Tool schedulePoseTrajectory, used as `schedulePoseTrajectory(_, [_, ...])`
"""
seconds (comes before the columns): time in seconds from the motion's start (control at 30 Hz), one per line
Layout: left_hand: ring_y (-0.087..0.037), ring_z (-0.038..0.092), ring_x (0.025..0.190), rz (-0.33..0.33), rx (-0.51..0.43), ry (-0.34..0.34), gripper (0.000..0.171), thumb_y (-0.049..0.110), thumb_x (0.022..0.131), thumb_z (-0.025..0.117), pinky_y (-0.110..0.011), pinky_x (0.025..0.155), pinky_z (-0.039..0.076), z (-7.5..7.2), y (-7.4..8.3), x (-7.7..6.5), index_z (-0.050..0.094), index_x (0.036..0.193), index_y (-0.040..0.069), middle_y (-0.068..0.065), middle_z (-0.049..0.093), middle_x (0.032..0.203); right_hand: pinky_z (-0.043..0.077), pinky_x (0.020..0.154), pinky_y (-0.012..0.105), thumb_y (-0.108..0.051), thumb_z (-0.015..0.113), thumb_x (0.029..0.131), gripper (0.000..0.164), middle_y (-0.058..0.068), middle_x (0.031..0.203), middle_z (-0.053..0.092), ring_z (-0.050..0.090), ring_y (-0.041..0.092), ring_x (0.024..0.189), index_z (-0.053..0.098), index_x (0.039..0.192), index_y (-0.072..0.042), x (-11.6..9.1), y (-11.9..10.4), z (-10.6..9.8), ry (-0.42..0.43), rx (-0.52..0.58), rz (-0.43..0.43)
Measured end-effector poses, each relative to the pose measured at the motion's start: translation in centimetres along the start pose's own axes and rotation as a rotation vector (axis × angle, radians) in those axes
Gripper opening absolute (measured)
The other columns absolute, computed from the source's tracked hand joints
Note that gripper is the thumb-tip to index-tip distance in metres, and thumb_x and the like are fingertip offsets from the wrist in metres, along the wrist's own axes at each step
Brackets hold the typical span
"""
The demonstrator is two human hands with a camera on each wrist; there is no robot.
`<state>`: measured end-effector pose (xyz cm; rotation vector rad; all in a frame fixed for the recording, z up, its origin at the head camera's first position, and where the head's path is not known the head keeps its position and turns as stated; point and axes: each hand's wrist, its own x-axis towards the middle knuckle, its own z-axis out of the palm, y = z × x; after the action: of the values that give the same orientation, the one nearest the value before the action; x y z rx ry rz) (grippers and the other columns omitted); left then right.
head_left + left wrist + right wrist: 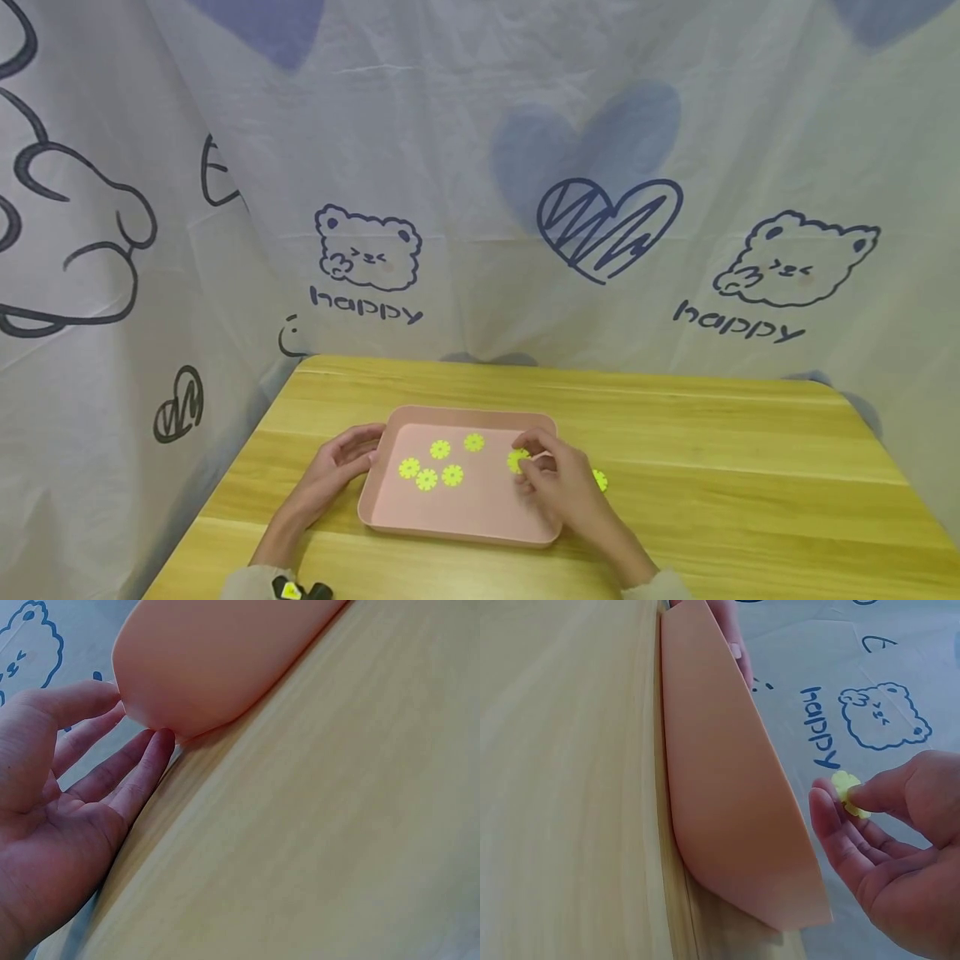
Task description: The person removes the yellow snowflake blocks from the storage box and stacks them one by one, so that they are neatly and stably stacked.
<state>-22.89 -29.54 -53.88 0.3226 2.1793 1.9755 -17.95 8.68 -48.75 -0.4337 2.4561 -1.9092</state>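
Note:
A pink rectangular tray (480,527) rests on the wooden table, with several yellow-green notched discs (452,475) lying flat toward its left side. My left hand (335,468) touches the tray's left end. In the left wrist view its fairly straight fingers (139,776) meet the outer wall, the thumb close to the rim. Over the tray's right part, my right hand (564,483) pinches one notched disc (846,793) between thumb and fingertips. Another yellow-green disc (599,480) lies just right of the tray, partly hidden behind the right hand.
The wooden table (735,483) extends on both sides of the tray. Behind it and at the left hangs a pale cloth (465,150) printed with hearts and bears. A black strap device (300,588) sits at the left sleeve.

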Motion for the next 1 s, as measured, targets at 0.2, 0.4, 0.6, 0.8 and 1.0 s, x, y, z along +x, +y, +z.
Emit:
schedulePoseTrajectory(0.2, [-0.017,0.057,0.13,-0.005,-0.008,0.002,0.05,0.013,0.102,0.065,-0.03,0.1,0.053,0.0,0.1,0.0,0.049,0.148,0.001,-0.021,0.048,0.152,0.063,0.07,0.036,0.012,0.06,0.095,0.026,0.018,0.104,0.065,0.075,0.028,0.083,0.067,0.116,0.0,-0.6,0.0,-1.2,0.031,0.027,-0.015])
schedulePoseTrajectory(0.4, [-0.016,0.057,0.13,0.002,-0.007,-0.001,0.049,0.013,0.102,0.064,-0.029,0.101,0.053,-0.1,0.1,0.0,0.049,0.148,0.001,-0.021,0.048,0.152,0.063,0.073,0.036,0.011,0.063,0.094,0.031,0.019,0.112,0.066,0.074,0.026,0.085,0.067,0.122,0.0,-1.3,-0.1,-2.3,0.042,0.029,-0.02])
schedulePoseTrajectory(0.6, [-0.02,0.056,0.132,0.002,-0.003,0.004,0.049,0.012,0.102,0.065,-0.029,0.101,0.053,-0.1,0.1,0.0,0.049,0.147,0.001,-0.021,0.048,0.151,0.063,0.076,0.033,0.016,0.065,0.089,0.039,0.022,0.119,0.065,0.073,0.023,0.089,0.066,0.125,0.002,-1.7,-0.1,-3.1,0.036,0.034,-0.04])
schedulePoseTrajectory(0.8, [-0.03,0.052,0.136,-0.002,-0.004,0.005,0.049,0.013,0.102,0.065,-0.029,0.101,0.053,-0.1,0.1,0.0,0.049,0.147,0.001,-0.02,0.049,0.152,0.062,0.08,0.031,0.013,0.075,0.084,0.04,0.017,0.115,0.069,0.069,0.016,0.088,0.07,0.12,-0.001,-2.1,0.1,-3.6,0.088,0.017,-0.033])
schedulePoseTrajectory(1.0, [-0.03,0.052,0.136,0.001,-0.004,-0.001,0.049,0.013,0.102,0.065,-0.03,0.101,0.053,-0.1,0.0,0.0,0.049,0.147,0.002,-0.02,0.049,0.151,0.062,0.078,0.03,0.01,0.077,0.084,0.038,0.013,0.114,0.072,0.07,0.019,0.09,0.071,0.12,-0.003,-2.6,0.5,-4.1,0.1,-0.03,-0.009])
